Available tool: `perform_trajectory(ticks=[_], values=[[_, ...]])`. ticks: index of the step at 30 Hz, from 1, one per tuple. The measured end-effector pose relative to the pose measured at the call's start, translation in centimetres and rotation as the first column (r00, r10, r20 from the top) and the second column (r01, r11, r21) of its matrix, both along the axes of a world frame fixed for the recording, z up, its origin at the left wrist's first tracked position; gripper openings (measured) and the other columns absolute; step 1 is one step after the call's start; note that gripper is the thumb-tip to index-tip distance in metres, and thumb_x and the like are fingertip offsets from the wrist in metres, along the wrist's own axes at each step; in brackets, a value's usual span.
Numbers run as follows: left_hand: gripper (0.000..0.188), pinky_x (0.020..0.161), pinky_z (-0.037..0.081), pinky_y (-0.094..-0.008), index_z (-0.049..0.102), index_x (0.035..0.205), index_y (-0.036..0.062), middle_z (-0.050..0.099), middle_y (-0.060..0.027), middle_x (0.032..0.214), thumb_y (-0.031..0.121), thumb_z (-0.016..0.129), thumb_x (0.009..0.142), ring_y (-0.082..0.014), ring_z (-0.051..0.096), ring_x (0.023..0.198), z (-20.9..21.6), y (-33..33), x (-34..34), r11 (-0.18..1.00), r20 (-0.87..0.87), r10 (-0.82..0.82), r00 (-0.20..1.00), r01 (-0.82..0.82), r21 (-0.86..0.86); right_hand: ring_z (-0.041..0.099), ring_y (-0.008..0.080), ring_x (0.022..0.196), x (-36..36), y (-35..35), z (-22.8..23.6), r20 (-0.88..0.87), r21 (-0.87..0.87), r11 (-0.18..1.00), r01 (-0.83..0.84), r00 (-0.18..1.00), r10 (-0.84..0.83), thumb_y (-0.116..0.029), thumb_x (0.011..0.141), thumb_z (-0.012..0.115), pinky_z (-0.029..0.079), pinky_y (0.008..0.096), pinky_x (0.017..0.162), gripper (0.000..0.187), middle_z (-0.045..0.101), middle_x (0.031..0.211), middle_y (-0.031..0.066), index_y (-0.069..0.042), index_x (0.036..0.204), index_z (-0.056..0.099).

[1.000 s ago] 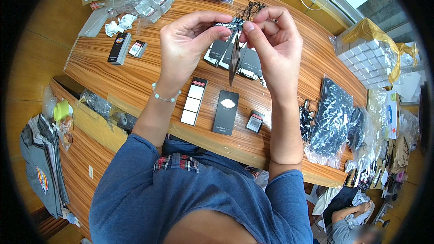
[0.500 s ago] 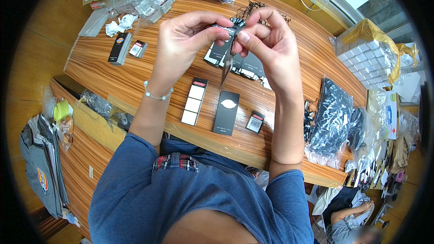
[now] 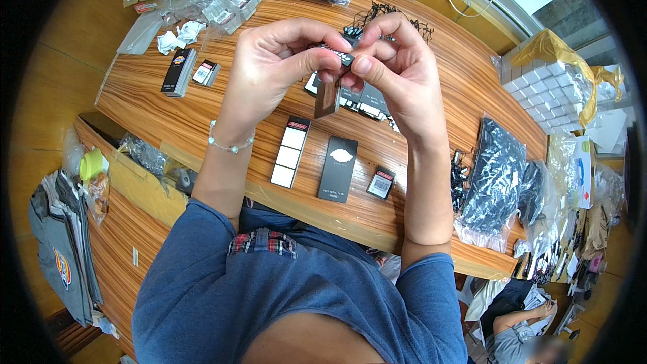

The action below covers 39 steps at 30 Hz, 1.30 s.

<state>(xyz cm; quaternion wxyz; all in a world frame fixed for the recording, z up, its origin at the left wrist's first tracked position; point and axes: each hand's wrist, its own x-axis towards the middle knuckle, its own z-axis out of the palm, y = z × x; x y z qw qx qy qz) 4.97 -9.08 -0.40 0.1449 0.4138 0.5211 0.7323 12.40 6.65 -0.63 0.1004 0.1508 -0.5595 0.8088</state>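
Observation:
Above the table, my left hand [image 3: 280, 64] and my right hand [image 3: 401, 67] meet with fingertips pinched on a small black plastic piece with white lettering [image 3: 344, 58], apparently the end of a tag string. From it dangles a hang tag [image 3: 327, 98], its brownish side showing; how it is joined is hidden by fingers. Below lie a long black tag with white panels [image 3: 288, 155], a black tag with a white emblem [image 3: 338, 170] and a small label card [image 3: 381, 183]. Black hang tags [image 3: 373, 100] lie behind my hands, partly covered.
Black strings [image 3: 394, 13] lie tangled at the back. Two card stacks [image 3: 178, 74] and crumpled paper [image 3: 180, 36] sit at left. Clear bags [image 3: 226, 0] lie farther back. A packed black bag [image 3: 493, 175] and white boxes [image 3: 539, 87] stand right. Another person's arm [image 3: 522, 317] shows lower right.
The dangling tag has turned, now showing more of its brownish face, and hangs slightly farther left. My fingertips have shifted on the black piece, which has tilted. Both hands stay close together.

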Motion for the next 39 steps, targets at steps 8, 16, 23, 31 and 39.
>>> perform_trajectory(ticks=[8,16,23,31,39], values=[[0.013,0.062,0.05,-0.0208,0.063,0.091,-0.0032,0.063,-0.0074,0.08,0.002,0.063,0.079,-0.0099,0.059,0.069,0.6,-0.1,0.5,0.998,0.016,-0.062,0.998,0.062,0.022,0.058,0.0108,0.086,-0.1,0.0,-0.3,-0.14,0.104,0.991,0.082,0.988,-0.067,-0.004,0.079,0.064,0.047,0.0226,0.072,0.024,0.06,0.089,0.0062,-0.001,0.098,0.05],[0.013,0.067,0.048,-0.0226,0.066,0.088,-0.0007,0.064,-0.0083,0.082,0.005,0.063,0.077,-0.0137,0.061,0.076,0.9,1.0,-0.3,0.929,-0.454,0.242,0.857,-0.34,-0.146,0.06,0.017,0.083,-1.1,1.3,-0.9,0.095,0.109,0.983,-0.149,0.986,0.139,-0.016,0.088,0.053,0.048,0.0265,0.074,0.025,0.062,0.09,0.0124,0.003,0.103,0.051],[0.037,0.085,0.041,-0.0317,0.044,0.109,0.0025,0.052,-0.0067,0.1,0.015,0.063,0.08,-0.0165,0.051,0.094,-2.3,3.0,-1.3,0.923,-0.447,0.346,0.825,-0.384,0.006,0.063,0.0232,0.073,-2.4,2.7,-2.1,0.119,-0.266,0.963,-0.052,0.989,0.086,-0.013,0.09,0.046,0.051,0.0323,0.07,0.014,0.063,0.08,0.0154,-0.001,0.094,0.052],[0.043,0.078,0.045,-0.0221,0.04,0.12,0.0036,0.049,-0.007,0.107,-0.006,0.054,0.08,-0.0094,0.053,0.087,-4.1,6.2,0.3,0.984,-0.118,0.093,0.989,-0.109,-0.143,0.059,0.0265,0.088,-2.5,6.1,-3.0,0.111,-0.54,0.835,0.107,0.992,-0.055,-0.011,0.088,0.046,0.047,0.0391,0.083,0.016,0.061,0.093,0.0167,-0.001,0.1,0.05],[0.029,0.064,0.044,-0.017,0.06,0.106,0.0049,0.056,0.0002,0.082,0.004,0.063,0.077,-0.0039,0.053,0.07,-5.8,10.8,-1.8,0.901,-0.19,-0.123,0.974,0.029,-0.433,0.045,0.0168,0.067,-2.1,14.1,-5.1,0.009,-0.682,0.717,0.141,0.983,-0.184,-0.013,0.093,0.037,0.041,0.0385,0.075,0.018,0.048,0.075,0.0057,-0.001,0.104,0.047]])
